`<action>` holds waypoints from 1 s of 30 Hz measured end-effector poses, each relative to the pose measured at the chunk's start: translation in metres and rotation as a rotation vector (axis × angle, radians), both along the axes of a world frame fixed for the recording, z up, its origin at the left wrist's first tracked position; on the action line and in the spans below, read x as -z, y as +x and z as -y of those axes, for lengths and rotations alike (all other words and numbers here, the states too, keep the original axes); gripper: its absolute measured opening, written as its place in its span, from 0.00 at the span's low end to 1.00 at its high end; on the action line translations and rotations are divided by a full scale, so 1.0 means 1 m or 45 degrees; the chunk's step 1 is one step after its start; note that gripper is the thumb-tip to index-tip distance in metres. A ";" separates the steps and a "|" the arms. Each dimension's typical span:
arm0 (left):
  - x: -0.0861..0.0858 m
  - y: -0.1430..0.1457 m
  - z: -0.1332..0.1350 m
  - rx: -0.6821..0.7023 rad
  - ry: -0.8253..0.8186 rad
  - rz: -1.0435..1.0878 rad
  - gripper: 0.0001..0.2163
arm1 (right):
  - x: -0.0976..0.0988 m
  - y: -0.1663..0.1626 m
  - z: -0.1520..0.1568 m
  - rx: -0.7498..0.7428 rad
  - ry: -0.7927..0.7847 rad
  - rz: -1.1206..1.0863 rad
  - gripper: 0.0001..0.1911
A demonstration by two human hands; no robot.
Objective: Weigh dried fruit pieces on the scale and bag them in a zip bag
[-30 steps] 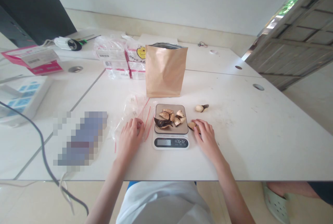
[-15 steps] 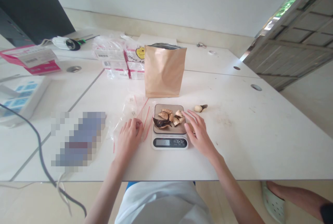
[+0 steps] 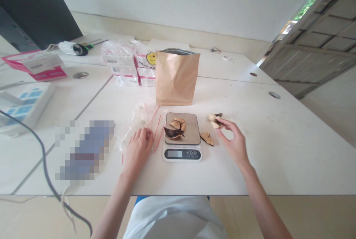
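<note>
At the table's (image 3: 278, 139) near edge, a scale (image 3: 182, 153) is set squarely before the person, its display turned toward them, probably so that it can be read while the platform is reached from either side. A small heap (image 3: 176, 128) of dried, pale and dark bits is kept on the left of the platform.

At 3 o'clock from the scale, the right hand (image 3: 235, 144) is held just above the table. A pale piece (image 3: 216, 123) is pinched between thumb and fingertips, the other fingers being loosely spread, a light grip that suits so small and brittle a thing. It is held close by a stub (image 3: 213, 116) lying at 2 o'clock; whether they touch cannot be told. Two flat chips (image 3: 207, 138) are left just beside the scale's right edge.

At 9 o'clock, the left hand (image 3: 138, 148) is laid palm down with fingers curled on clear zip bags (image 3: 143, 118), seemingly so that the slippery film is pinned in place.

At 12 o'clock, a paper bag (image 3: 177, 77) is stood upright with its mouth open. Wrapped boxes (image 3: 124, 66) are stacked behind it at 11 o'clock.
</note>
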State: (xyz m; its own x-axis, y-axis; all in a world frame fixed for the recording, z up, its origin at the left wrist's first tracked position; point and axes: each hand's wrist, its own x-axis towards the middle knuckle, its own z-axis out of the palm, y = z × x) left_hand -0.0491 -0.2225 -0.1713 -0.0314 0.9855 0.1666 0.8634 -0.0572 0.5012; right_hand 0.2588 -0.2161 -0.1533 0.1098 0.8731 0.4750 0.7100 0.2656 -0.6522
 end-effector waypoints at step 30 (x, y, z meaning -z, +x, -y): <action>-0.075 0.001 -0.017 0.338 -0.144 -0.535 0.15 | 0.000 -0.020 -0.002 -0.376 -0.320 0.551 0.15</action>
